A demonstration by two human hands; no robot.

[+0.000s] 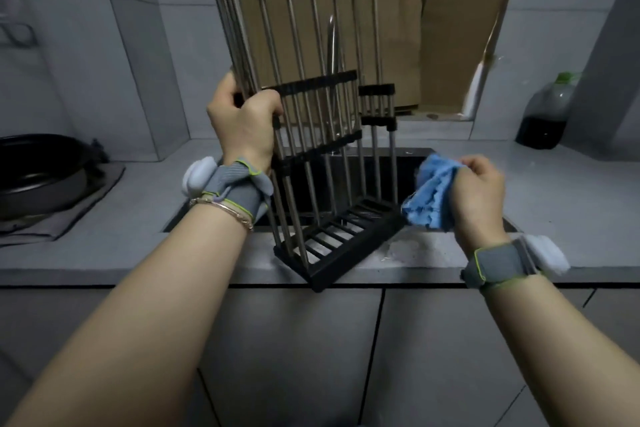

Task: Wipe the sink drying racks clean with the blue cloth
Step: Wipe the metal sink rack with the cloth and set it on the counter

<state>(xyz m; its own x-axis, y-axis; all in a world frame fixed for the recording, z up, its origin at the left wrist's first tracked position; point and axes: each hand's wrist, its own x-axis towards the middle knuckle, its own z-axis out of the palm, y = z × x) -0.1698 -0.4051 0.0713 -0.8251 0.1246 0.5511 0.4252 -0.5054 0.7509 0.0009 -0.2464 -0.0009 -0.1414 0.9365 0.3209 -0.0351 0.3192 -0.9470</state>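
A sink drying rack (311, 55) of steel rods with black end bars stands tilted on end. Its lower black end (341, 246) rests on the counter's front edge by the sink (398, 166). My left hand (244, 121) grips the rods on the rack's left side, about halfway up. My right hand (479, 194) holds a bunched blue cloth (431, 198) to the right of the rack, just beside its lower end. The cloth hangs close to the black end bar; whether it touches is unclear.
A dark pan (38, 173) sits on a grey mat at the left of the counter (104, 253). A bottle with dark liquid (547, 114) stands at the back right. Cardboard (457, 45) covers the window behind the tap (334, 45). Cabinet fronts lie below.
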